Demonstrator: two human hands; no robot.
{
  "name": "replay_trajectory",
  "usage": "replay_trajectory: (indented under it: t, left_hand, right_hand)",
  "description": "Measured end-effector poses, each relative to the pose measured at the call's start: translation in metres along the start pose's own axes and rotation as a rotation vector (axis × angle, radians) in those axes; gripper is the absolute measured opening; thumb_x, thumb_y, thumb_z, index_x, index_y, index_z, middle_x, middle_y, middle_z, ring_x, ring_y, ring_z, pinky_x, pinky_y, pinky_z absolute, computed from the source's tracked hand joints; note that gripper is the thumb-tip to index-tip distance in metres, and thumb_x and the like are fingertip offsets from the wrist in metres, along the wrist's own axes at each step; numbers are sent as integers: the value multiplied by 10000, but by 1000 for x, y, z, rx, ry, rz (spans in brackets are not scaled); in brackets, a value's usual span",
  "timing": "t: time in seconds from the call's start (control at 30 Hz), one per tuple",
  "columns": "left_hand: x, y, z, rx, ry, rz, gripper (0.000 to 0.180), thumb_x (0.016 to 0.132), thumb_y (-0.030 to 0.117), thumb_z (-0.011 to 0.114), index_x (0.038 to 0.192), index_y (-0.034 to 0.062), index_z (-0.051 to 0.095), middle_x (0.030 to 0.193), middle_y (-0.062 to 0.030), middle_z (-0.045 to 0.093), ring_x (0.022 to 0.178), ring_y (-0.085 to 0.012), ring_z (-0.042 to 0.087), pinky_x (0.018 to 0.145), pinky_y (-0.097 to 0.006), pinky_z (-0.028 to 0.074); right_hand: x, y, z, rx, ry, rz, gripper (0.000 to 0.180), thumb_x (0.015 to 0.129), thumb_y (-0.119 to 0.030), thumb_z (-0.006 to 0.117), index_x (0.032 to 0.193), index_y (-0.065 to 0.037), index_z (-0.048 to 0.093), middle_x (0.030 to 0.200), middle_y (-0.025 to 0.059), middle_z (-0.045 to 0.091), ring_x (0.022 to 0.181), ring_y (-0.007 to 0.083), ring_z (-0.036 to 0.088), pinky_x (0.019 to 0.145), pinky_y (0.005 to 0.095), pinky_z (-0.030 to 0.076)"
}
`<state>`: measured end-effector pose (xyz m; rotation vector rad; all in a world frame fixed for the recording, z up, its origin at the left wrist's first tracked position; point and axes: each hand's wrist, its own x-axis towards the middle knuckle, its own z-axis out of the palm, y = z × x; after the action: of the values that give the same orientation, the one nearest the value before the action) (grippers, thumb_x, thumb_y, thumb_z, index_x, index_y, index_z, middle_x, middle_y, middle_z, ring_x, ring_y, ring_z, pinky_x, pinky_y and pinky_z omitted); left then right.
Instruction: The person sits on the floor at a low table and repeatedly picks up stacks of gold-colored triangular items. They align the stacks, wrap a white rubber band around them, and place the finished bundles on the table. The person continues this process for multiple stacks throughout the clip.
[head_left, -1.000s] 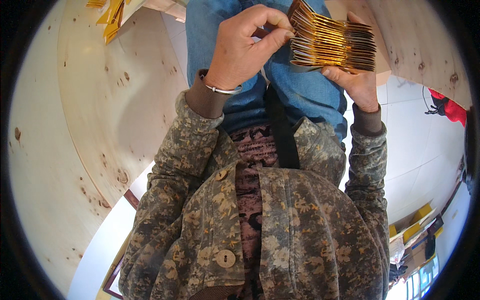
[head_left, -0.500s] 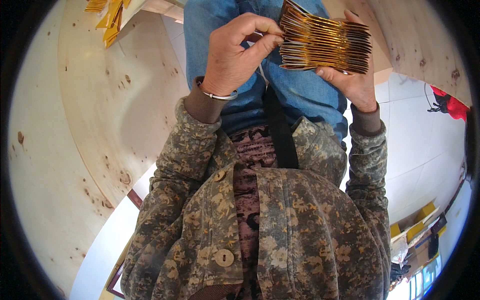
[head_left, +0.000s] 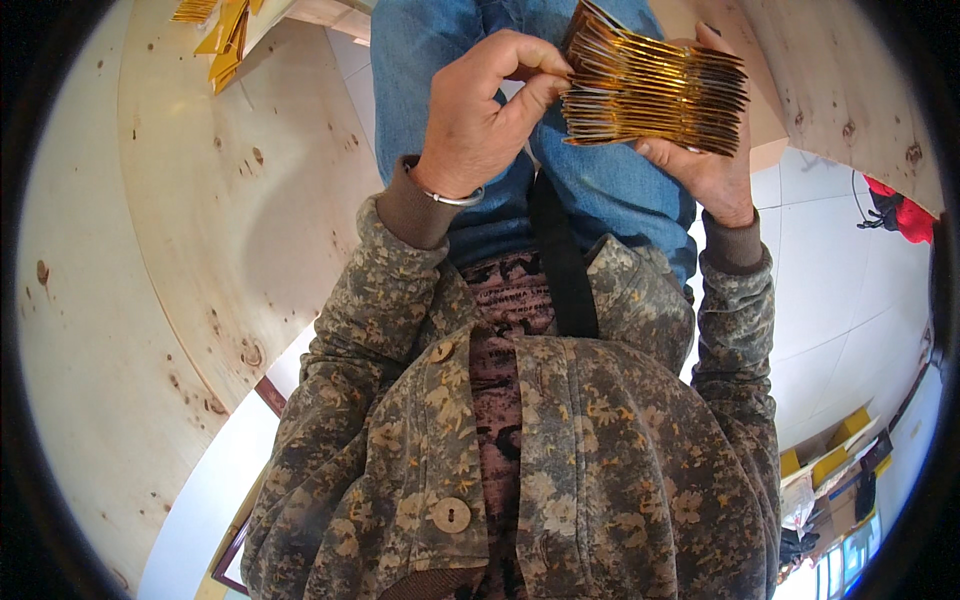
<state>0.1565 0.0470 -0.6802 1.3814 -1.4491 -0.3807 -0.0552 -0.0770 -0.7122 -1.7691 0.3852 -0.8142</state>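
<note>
In the head view the gold stack (head_left: 655, 92) lies between the hands, over the jeans (head_left: 422, 85); the left hand (head_left: 480, 120) pinches its left edge; the right hand (head_left: 716, 182) clasps its right end, fingers mostly hidden behind; gold pieces (head_left: 229, 45) upper left are cut off; contents of the yellow boxes (head_left: 829, 465), lower right, are indistinct.

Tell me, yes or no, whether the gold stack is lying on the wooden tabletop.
No, the right hand holds the gold stack over the jeans, with the left hand at its left edge.
</note>
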Motion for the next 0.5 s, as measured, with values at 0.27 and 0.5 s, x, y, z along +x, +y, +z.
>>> replay_trajectory:
  t: [0.27, 0.5]
  left_hand:
    - [2, -3, -5, -21, 51, -58, 118, 890, 69, 682, 1006, 57, 667, 917, -42, 704, 817, -138, 687, 719, -253, 557]
    - [5, -6, -1, -69, 69, -82, 107, 879, -31, 659, 975, 12, 643, 883, -8, 674, 822, -70, 655, 718, -205, 533]
  right_hand:
    - [-2, -3, 4, 138, 38, 76, 1067, 641, -295, 905, 1481, -60, 290, 1330, 143, 515, 1198, 267, 558, 988, 375, 508]
    - [-1, -1, 2, 95, 41, 58, 1065, 645, -282, 903, 1482, -61, 285, 1318, 139, 520, 1185, 267, 565, 973, 369, 518]
